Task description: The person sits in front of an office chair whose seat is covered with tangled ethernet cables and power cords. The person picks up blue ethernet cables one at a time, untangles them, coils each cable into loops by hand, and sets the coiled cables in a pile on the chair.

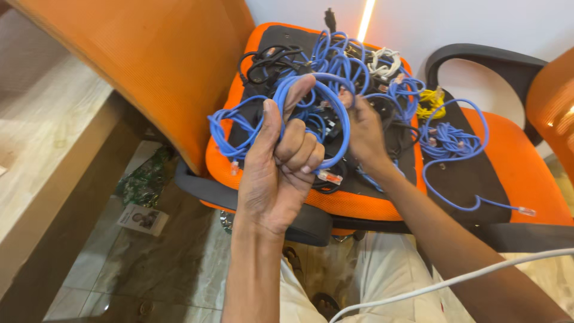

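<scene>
Head view: the left hand (276, 173) is raised near the middle, its fingers (299, 152) curled tight around a looped blue cable (326, 90); the right hand (365, 134), just right of it, pinches the same loop at its far side; below lies a tangle of blue cables (448, 143) and black cables (269, 60) on two orange chair seats (359, 206); a white cord (454, 278) crosses near right.

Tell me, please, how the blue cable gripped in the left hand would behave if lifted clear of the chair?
Probably floppy: the blue cable bends in loose loops around the left hand. It likely snags, being tangled with other cables on the orange chair seat. It seems light.
</scene>
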